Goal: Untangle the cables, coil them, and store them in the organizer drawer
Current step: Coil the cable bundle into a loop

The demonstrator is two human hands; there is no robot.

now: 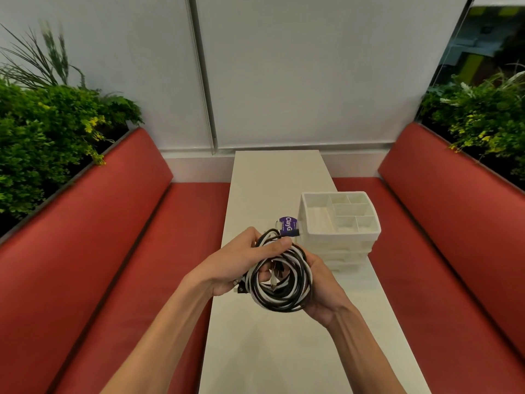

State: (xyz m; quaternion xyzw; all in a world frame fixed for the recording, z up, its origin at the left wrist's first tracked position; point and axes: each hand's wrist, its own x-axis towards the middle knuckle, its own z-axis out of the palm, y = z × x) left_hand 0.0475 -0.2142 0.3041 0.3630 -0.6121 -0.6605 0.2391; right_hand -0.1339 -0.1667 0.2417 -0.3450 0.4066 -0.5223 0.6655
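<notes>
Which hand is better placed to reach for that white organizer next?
Probably the right hand: the organizer stands on the right of the table, just beyond it. The left hand would have to cross over the cable bundle.

Red benches (99, 251) (planters (56, 123) behind) flank a white table (278, 177).

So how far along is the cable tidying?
Nothing stored yet: the organizer shows no cables in its top compartments. In hand: left hand and right hand grip one mixed black-and-white cable bundle above the table. Left: separating, coiling, putting them in a drawer.
</notes>
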